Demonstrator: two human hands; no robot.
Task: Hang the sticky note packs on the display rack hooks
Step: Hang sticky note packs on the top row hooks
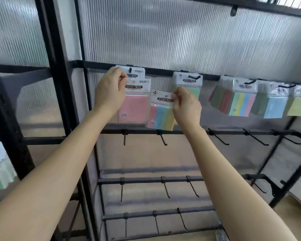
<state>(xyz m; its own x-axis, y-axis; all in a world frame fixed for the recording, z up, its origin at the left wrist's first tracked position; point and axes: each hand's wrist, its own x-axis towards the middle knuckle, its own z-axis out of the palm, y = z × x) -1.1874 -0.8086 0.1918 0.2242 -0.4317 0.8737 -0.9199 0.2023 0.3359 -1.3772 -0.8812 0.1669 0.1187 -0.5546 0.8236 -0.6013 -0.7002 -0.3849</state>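
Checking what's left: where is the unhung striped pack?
The striped sticky note pack is centre of the head view, pinched by the right hand, below the top rail, between the pink pack and the green pack.

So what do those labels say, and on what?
"STICKY NOTE": pink pack, left hand.
"STICKY NOTE": striped pack, right hand.
"STICKY NOTE": green pack on a hook.
"...ICKY NOTE": hung pack behind the pink one.
Small print, far-right packs: too blurred to read.

top rail (160,71) crowded, lower hooks (163,139) bare
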